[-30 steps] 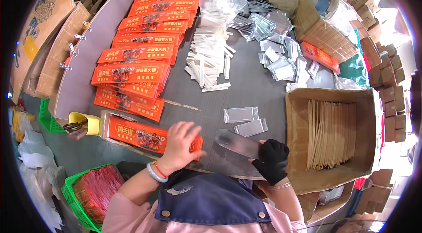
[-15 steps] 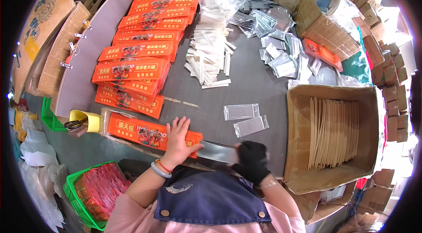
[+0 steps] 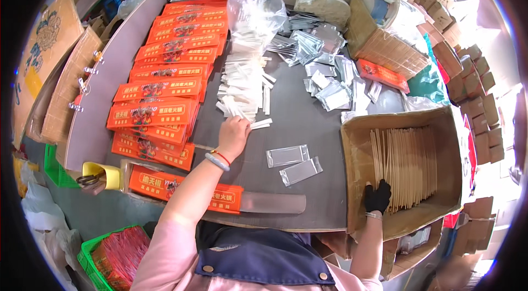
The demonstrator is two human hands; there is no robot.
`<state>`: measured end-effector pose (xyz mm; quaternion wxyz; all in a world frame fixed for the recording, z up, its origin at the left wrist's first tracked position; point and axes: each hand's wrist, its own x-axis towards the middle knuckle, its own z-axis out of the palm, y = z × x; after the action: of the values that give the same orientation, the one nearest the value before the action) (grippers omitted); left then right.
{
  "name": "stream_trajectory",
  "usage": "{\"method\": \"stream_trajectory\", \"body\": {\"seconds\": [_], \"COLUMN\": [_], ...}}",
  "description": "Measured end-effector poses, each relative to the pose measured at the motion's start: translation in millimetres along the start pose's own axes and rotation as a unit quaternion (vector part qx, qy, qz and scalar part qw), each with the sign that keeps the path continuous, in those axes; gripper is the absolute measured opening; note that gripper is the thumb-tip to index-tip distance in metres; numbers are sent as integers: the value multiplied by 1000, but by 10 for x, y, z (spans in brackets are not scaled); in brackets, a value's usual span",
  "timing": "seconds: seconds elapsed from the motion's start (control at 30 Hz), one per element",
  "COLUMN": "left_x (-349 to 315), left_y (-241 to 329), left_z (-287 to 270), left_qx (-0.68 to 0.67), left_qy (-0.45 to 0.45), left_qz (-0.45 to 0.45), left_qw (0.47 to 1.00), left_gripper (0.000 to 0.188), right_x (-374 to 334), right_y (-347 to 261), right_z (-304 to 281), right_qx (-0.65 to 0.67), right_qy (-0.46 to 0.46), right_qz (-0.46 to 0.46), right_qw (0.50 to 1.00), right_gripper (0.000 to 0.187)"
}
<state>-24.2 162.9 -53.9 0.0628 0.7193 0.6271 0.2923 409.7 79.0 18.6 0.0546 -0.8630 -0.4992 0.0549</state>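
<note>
My left hand [image 3: 235, 134] reaches over the table with its fingers curled down onto the near end of a heap of narrow white paper strips [image 3: 242, 85]; its fingertips are partly hidden. In a cardboard box at the right, my right hand [image 3: 378, 196], in a black glove, closes around the lower ends of wooden chopsticks [image 3: 410, 162]. Under my left forearm lies a stack of red printed sleeves [image 3: 224, 197]. A clear, round-ended plastic strip [image 3: 273, 203] sticks out of its right end. Two flat clear packets [image 3: 287, 155] lie right of my left hand.
Overlapping red sleeves [image 3: 157, 115] cover the table's left side. Clear packets [image 3: 333, 93] are heaped at the back right. The chopstick box [image 3: 357, 181] has high walls. A yellow cup [image 3: 113, 175] with scissors sits at the left edge, above a green crate [image 3: 88, 258].
My left hand has left the red sleeve stack and moved forward to the white strips. My right hand has let go of the clear plastic strip and moved right into the chopstick box.
</note>
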Motion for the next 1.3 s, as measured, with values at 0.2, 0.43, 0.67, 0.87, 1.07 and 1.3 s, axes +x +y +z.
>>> {"method": "stream_trajectory", "body": {"seconds": [0.2, 0.43, 0.67, 0.87, 1.07, 1.3], "left_x": [-118, -334, -390, -221, -123, -226], "left_y": [106, 168, 130, 128, 426, 928], "left_z": [-246, -753, -740, -339, -240, 208], "left_qx": [32, -182, -217, -20, -45, -13], "left_qy": [-15, -114, -86, -103, -95, -105], "left_qz": [42, -12, -134, -57, -17, 21], "left_qw": [998, 977, 963, 993, 994, 994], "left_gripper": [2, 20, 25, 13, 8, 25], "right_x": [95, 167, 247, 394, 267, -138], "right_y": [383, 442, 634, 1062, 1000, 97], "right_z": [358, 392, 541, 710, 582, 37], "right_qx": [-68, -38, -32, -20, 6, 271], "right_qy": [15, 80, 36, -11, -72, 26], "right_qz": [-10, 23, 24, -13, -53, 152], "right_qw": [998, 996, 999, 1000, 996, 950], "right_gripper": [21, 15, 15, 17, 17, 20]}}
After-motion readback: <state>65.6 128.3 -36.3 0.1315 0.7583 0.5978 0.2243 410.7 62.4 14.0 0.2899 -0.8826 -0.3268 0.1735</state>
